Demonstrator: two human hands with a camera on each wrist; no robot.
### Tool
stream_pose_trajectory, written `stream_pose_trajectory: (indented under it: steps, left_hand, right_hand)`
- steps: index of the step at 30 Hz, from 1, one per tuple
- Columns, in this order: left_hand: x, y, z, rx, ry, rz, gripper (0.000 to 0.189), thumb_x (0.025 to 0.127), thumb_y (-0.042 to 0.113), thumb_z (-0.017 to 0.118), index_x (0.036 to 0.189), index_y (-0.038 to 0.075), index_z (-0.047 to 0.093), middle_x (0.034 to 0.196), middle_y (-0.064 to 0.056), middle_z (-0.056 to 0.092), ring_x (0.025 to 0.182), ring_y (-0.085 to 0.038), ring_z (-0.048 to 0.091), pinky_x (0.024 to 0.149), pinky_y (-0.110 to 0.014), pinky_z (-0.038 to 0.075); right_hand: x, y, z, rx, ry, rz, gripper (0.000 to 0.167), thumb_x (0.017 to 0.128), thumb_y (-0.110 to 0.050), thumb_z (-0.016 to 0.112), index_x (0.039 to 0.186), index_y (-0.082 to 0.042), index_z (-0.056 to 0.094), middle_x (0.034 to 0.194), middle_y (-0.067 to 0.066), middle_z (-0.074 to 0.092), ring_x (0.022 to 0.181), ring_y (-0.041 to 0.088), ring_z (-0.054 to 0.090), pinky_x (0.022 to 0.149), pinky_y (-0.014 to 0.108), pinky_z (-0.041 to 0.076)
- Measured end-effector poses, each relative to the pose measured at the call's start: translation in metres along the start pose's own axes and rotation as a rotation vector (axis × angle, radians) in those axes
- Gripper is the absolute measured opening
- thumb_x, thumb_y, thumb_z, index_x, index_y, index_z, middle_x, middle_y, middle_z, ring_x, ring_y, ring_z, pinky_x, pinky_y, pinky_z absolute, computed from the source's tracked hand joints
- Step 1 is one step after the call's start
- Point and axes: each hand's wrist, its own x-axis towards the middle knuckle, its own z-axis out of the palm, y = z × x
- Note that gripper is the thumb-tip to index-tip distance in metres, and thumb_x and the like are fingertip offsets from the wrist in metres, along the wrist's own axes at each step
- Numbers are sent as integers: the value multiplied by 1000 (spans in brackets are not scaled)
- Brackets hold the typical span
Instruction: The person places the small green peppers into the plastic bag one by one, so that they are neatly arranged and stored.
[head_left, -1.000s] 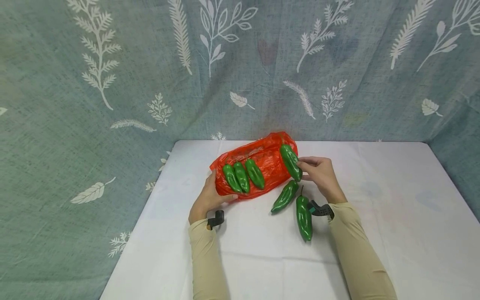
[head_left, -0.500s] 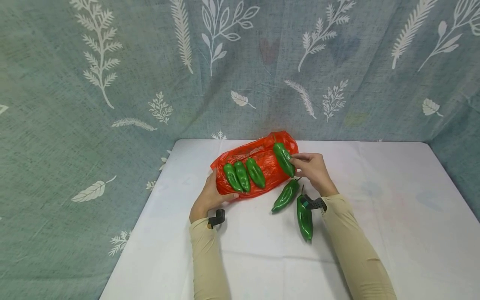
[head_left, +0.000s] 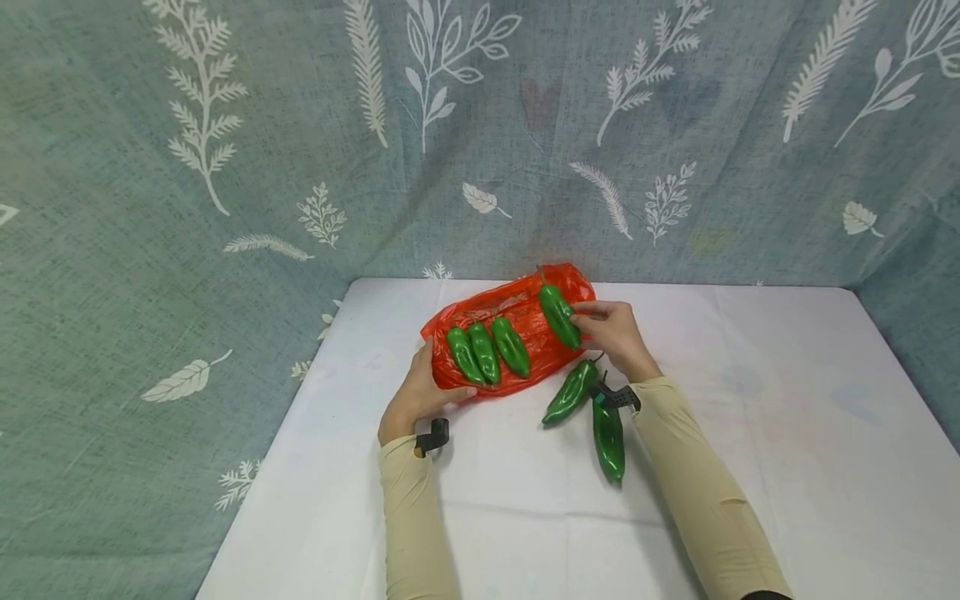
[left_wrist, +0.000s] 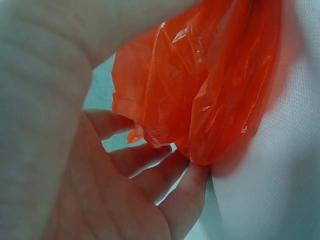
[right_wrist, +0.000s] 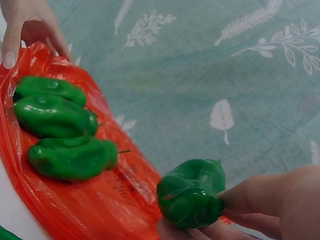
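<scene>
And here comes the right hand [head_left: 611,333], sliding leftward over the last second, thumb and fingers pinching a green chili pepper [head_left: 558,315] that has travelled from the right edge of the red plastic bag [head_left: 538,329] to well over it. Whether it touches the plastic yet, I can't tell. The left hand [head_left: 418,392] hasn't budged, thumb and fingers gripping the bag's left end, and the three lined-up peppers [head_left: 484,353] lie just as they did. So the held one looks set to count as a fourth, while the slanted pepper [head_left: 572,392] and the nearest pepper [head_left: 608,442] stay outside on the white tablecloth [head_left: 510,500].
</scene>
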Motion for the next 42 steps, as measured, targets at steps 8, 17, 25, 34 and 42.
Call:
stream_pose_trajectory:
  steps: [8,17,25,34,42]
  left_hand:
    - [1,0,0,-7,-1,22,119,69,36,96,162,24,22,155,-6,41,147,-30,35,125,-60,31]
    - [3,-2,0,-9,4,47,118,69,34,96,161,24,24,154,-5,42,146,-29,36,125,-59,32]
    - [1,-3,0,-13,-1,35,118,69,32,96,162,24,23,155,-6,41,146,-29,35,125,-60,31]
    - [2,-1,0,-31,1,52,117,69,33,96,161,23,25,153,-3,44,144,-28,38,123,-59,34]
    - [0,0,-1,-15,1,33,119,69,33,97,162,24,23,154,-4,42,147,-29,35,124,-60,32]
  right_hand:
    - [6,-2,10,-47,-39,0,39,102,-10,60,139,1,62,134,25,67,99,19,72,83,35,65]
    - [13,-3,20,-149,-48,-19,38,103,-8,58,139,-1,63,130,24,68,103,24,73,86,33,64]
    - [16,2,28,-189,-74,-11,39,103,-8,58,142,-4,62,137,22,65,113,29,69,89,35,63]
    - [19,4,34,-225,-101,-4,38,103,-8,59,140,-2,62,142,20,63,118,31,68,91,38,63]
    - [22,10,39,-252,-114,-4,38,103,-7,60,140,-1,63,143,20,63,113,24,68,84,30,63]
